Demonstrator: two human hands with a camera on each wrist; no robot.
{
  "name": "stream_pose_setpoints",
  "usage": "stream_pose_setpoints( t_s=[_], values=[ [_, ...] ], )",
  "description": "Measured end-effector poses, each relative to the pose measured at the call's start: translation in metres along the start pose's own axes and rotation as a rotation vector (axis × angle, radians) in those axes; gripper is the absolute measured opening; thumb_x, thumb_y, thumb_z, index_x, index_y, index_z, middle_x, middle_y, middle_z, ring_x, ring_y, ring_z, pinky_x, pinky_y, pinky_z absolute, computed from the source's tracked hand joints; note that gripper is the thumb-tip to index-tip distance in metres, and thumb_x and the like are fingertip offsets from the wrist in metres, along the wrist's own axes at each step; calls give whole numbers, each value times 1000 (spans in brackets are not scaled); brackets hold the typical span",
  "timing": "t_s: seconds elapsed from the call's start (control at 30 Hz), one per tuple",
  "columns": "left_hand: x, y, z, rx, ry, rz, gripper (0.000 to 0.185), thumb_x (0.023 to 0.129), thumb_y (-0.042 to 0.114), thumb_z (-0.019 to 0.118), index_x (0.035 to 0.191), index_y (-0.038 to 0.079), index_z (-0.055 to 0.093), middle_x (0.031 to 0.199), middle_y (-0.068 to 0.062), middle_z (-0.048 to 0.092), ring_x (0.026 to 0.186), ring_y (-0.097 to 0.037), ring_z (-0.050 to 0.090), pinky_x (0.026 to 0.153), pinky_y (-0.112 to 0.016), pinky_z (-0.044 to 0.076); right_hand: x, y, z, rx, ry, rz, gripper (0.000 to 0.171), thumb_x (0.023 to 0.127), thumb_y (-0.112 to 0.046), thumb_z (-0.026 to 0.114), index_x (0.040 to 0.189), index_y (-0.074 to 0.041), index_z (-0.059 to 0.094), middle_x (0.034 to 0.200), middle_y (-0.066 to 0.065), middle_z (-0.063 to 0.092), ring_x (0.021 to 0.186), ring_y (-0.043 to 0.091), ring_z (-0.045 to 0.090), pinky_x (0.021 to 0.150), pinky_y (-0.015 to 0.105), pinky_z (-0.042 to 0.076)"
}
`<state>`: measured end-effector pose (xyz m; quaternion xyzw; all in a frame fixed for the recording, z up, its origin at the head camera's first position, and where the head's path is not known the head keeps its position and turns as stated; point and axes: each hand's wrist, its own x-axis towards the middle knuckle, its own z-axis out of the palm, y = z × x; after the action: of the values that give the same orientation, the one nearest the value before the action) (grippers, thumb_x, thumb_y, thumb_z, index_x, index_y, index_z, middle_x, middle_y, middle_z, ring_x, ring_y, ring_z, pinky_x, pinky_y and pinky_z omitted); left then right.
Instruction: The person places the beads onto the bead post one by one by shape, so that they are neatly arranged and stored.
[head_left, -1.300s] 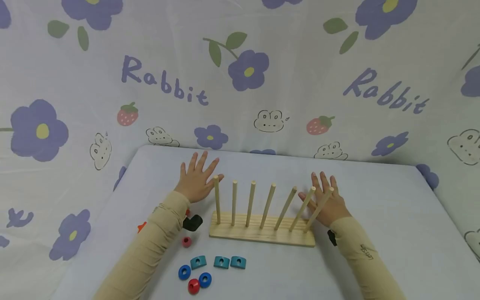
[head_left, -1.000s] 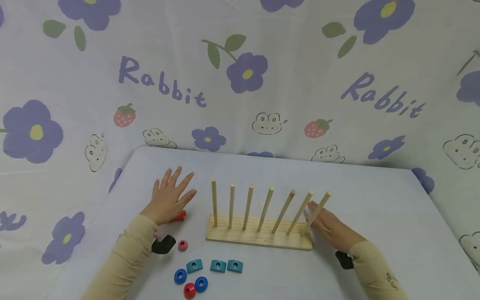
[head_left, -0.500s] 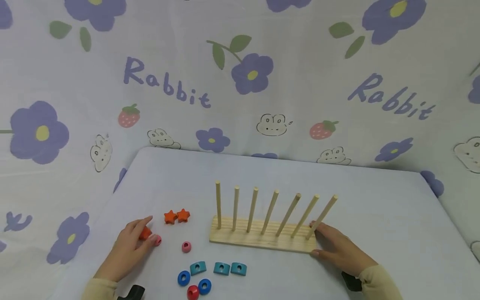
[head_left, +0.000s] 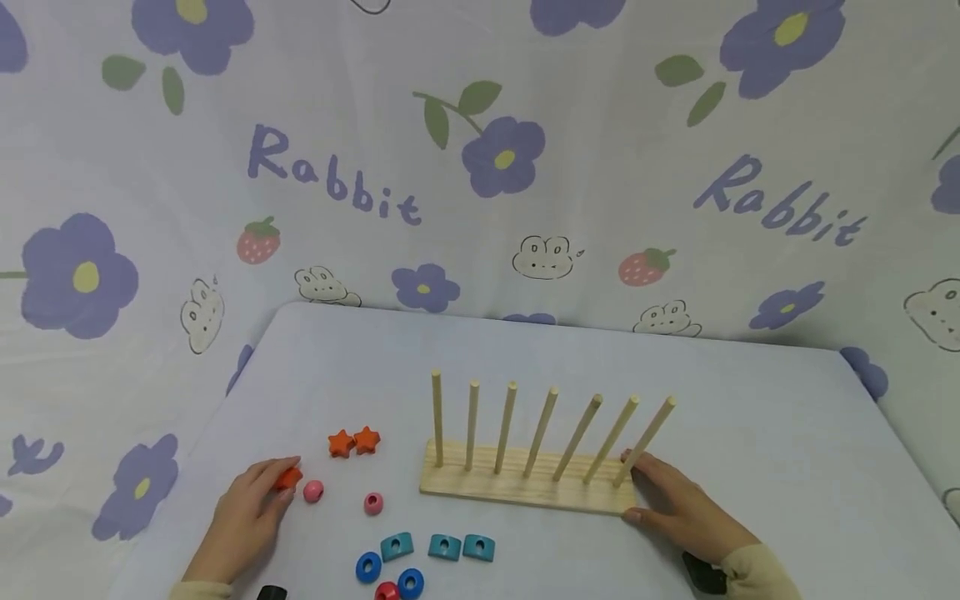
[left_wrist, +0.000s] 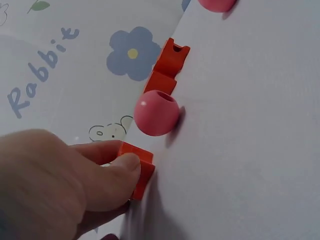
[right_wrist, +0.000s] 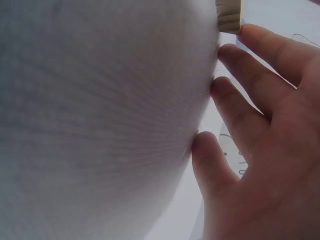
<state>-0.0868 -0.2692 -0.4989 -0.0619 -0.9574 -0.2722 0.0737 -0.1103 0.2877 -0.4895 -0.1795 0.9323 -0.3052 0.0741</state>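
Observation:
My left hand (head_left: pixel 264 500) lies at the near left of the table and pinches an orange piece (head_left: pixel 288 478) between thumb and fingers; the left wrist view shows this orange piece (left_wrist: pixel 141 165) close up. A pink bead (head_left: pixel 313 492) sits just right of it. My right hand (head_left: pixel 663 498) rests with fairly straight fingers against the right end of a wooden peg rack (head_left: pixel 525 490), which has several bare upright pegs. In the right wrist view only the rack's corner (right_wrist: pixel 228 15) shows beyond the fingers (right_wrist: pixel 250 80).
Two orange stars (head_left: pixel 354 441) lie left of the rack, with a second pink bead (head_left: pixel 372 502) nearer. Three teal blocks (head_left: pixel 444 547), two blue rings (head_left: pixel 368 567) and a red ring (head_left: pixel 386 592) sit at the front edge. A patterned cloth hangs behind the table.
Both hands drew back from behind the rack toward me. The left one uncovered the orange stars and took hold of one orange piece. The right one settled at the rack's right end.

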Motion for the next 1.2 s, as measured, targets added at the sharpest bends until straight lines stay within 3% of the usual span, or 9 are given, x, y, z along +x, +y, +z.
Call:
stream_pose_setpoints(
  t_s=[0.17, 0.43, 0.63, 0.83, 0.93, 1.07, 1.2],
  values=[
    [-4, -1, 5, 14, 83, -47, 40, 83, -1, 68, 122, 5, 62, 114, -15, 64, 107, -37, 58, 90, -56, 44, 0, 1, 0, 12, -9, -5, 73, 86, -44, 67, 144, -9, 40, 146, 23, 40, 132, 47, 36, 101, 63, 32],
    [-4, -1, 9, 5, 195, -115, 37, 82, 5, 73, 118, 7, 64, 107, -14, 65, 101, -32, 60, 86, -52, 47, 1, 1, 0, 0, -16, 6, 73, 86, -45, 66, 143, -9, 39, 146, 24, 38, 133, 49, 34, 101, 66, 30],
    [4, 5, 5, 0, 280, -139, 40, 79, 6, 76, 117, 10, 64, 97, -7, 63, 84, -18, 58, 74, -35, 54, 3, 3, -2, 10, -8, 9, 74, 86, -46, 66, 145, -12, 37, 148, 22, 36, 134, 48, 32, 102, 65, 29],
    [18, 25, -8, -73, 312, -82, 41, 79, 0, 74, 117, 7, 59, 103, -7, 60, 85, -18, 59, 74, -14, 48, 3, 3, -3, 20, -18, 55, 77, 85, -49, 65, 146, -12, 36, 149, 24, 34, 135, 49, 30, 103, 65, 28],
    [26, 41, -16, -103, 319, -36, 40, 80, -2, 72, 115, 5, 55, 105, -9, 59, 87, -19, 59, 77, -19, 48, 2, 4, 0, 37, -21, 47, 76, 86, -48, 65, 146, -13, 36, 149, 24, 33, 135, 50, 30, 102, 66, 28],
    [39, 65, -26, -115, 323, 108, 40, 78, -3, 73, 113, 2, 53, 105, -9, 59, 90, -20, 58, 80, -30, 49, -1, 5, 3, 45, -27, 28, 75, 86, -47, 65, 147, -15, 35, 150, 22, 33, 135, 49, 30, 102, 66, 29],
    [53, 93, -33, -152, 330, 270, 42, 77, -3, 74, 113, 2, 53, 106, -8, 59, 92, -18, 58, 83, -20, 47, -3, 6, 3, 54, -16, 8, 73, 86, -45, 66, 147, -16, 35, 151, 19, 34, 136, 47, 30, 103, 65, 28]
  ],
)
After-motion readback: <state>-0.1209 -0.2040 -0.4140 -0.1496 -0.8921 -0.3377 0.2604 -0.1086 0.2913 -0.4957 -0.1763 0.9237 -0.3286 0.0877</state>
